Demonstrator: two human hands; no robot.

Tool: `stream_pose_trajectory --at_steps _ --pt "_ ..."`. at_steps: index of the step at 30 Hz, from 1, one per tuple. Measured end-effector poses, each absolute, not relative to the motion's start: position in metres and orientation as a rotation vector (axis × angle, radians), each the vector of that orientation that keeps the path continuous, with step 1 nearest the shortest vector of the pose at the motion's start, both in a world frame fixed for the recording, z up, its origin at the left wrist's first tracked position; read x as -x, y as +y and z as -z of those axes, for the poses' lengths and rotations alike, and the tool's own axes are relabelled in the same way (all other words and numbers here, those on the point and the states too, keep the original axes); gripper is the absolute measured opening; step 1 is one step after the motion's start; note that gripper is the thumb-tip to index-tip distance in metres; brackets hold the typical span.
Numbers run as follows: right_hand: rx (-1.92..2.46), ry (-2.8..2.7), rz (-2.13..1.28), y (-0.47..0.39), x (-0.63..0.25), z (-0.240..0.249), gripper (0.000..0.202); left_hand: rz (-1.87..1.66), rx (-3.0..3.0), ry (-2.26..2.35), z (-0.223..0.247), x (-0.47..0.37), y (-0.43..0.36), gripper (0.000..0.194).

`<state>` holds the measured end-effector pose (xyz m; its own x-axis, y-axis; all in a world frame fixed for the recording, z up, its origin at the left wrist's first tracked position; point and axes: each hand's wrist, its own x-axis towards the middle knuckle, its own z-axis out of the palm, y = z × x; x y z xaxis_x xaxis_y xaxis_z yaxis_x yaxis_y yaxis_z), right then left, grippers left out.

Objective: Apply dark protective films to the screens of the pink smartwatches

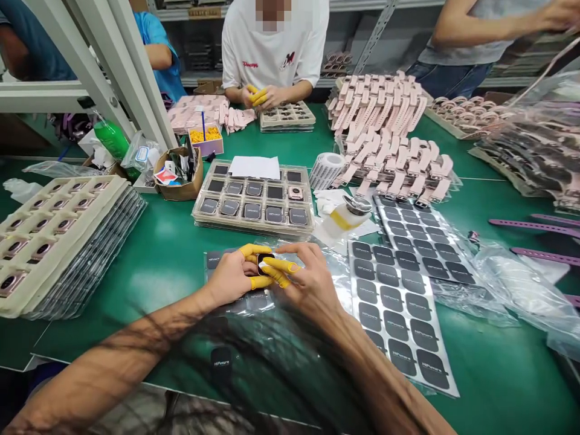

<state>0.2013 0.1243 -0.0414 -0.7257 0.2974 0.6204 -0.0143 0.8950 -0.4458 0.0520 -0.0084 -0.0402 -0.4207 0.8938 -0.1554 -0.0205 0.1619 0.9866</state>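
My left hand [233,275], with yellow finger cots on some fingers, holds a smartwatch case [264,256] with a dark screen by its edges. My right hand [306,272] also wears yellow finger cots. Its fingers pinch a small white piece [263,264], too small to name surely, against the watch's face. Beneath the hands lies a clear plastic sheet with dark square HiFuture stickers [260,299], partly covered by the fingers. Beyond them stands a stacked tray [197,211] of dark-faced squares and one pink watch, a white paper [255,167] lying on top.
Sticker sheets [393,305] and a pump bottle [347,216] are to the right, a label roll [327,169] behind. Pink watch straps [399,163] are piled at back right. Stacked watch trays [58,226] stand left. A co-worker [276,54] sits opposite. Dark hair strands blur the foreground.
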Motion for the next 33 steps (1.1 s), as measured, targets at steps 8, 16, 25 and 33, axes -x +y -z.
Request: stream_pose_trajectory --at_steps 8,16,25,33 --pt "0.348 -2.278 -0.67 0.127 -0.194 0.042 0.025 -1.378 -0.793 1.591 0.04 -0.054 -0.008 0.065" --pt "0.326 -2.172 -0.729 0.128 -0.195 0.047 0.012 -1.339 -0.814 1.623 0.036 -0.054 -0.008 0.066" --pt "0.547 -2.28 -0.563 0.133 -0.2 0.043 0.027 -1.399 -0.825 1.671 0.043 -0.052 -0.003 0.063" --pt "-0.305 -2.699 -0.786 0.071 -0.229 0.044 0.041 -1.549 -0.669 1.68 0.044 -0.046 0.003 0.064"
